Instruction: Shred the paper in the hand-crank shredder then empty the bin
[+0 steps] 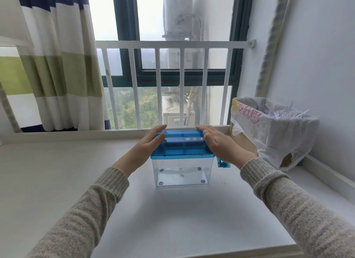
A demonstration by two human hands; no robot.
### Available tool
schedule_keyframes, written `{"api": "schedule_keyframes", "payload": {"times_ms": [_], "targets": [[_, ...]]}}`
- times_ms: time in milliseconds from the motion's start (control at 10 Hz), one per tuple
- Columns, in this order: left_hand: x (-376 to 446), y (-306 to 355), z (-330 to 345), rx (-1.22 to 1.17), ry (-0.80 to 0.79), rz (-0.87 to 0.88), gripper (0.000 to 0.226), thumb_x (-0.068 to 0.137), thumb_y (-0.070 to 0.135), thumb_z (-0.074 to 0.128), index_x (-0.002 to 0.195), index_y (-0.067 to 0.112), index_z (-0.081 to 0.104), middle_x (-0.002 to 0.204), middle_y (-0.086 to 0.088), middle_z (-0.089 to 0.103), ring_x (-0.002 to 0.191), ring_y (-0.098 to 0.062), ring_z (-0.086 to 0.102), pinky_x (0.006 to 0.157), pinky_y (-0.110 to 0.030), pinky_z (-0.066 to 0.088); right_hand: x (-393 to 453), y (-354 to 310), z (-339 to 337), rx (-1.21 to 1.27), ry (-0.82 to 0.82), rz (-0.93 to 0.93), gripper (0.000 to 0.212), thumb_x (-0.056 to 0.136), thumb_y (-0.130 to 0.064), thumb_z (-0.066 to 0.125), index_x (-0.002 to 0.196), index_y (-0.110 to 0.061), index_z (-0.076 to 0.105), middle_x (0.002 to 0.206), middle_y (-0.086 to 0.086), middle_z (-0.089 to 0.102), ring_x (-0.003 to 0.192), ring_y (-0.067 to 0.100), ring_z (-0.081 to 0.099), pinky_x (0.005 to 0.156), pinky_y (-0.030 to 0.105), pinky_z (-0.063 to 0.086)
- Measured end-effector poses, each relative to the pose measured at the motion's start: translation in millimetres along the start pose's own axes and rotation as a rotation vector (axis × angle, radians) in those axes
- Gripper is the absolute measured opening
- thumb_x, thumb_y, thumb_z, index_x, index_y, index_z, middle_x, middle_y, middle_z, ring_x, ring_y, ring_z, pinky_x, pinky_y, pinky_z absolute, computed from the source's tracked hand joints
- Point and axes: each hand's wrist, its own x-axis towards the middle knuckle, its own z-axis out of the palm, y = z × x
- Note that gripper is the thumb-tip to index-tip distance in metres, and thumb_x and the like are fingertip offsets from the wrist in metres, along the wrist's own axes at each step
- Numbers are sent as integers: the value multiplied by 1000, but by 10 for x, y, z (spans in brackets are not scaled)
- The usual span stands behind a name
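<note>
Shredder parts are sitting together on the white bench, near its far edge and just in front of the window railing: a blue head is resting on a clear bin that is looking almost empty, with only a few specks inside. A blue crank is sticking out from the right side of the head.

Both arms are reaching forward in grey knitted sleeves. The left hand is pressing flat against the left end of the blue head, fingers extended toward the window and thumb lying over the top. The right hand is mirroring it on the right end, palm against the side and fingers straight along the upper edge, just above the crank. Neither hand is curling into a fist; both are open-palmed and clasping the head between them.

To the right, close to the wall, a cardboard box lined with a thin plastic bag is standing on the bench, and white paper strips are lying in it. A striped curtain in navy, white and green is hanging at the left. Beyond the dark-framed window, outdoor air-conditioner units and green trees far below are showing through hazy light.
</note>
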Motion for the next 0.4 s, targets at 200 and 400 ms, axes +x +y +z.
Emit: {"api": "schedule_keyframes", "payload": {"times_ms": [200, 400], "targets": [[0, 27, -11, 108, 20, 40, 45, 95, 46, 39, 137, 32, 44, 144, 11, 37, 132, -9, 34, 110, -23, 26, -2, 15, 9, -23, 21, -2, 47, 104, -26, 17, 146, -13, 35, 151, 3, 37, 136, 13, 34, 112, 27, 27], [-86, -40, -22, 280, 232, 145, 42, 96, 44, 40, 131, 23, 51, 134, -2, 52, 119, -13, 49, 98, -23, 40, -58, 12, 27, -29, 242, -45, 41, 102, -28, 36, 138, -12, 47, 143, 2, 47, 129, 17, 45, 105, 33, 40]]}}
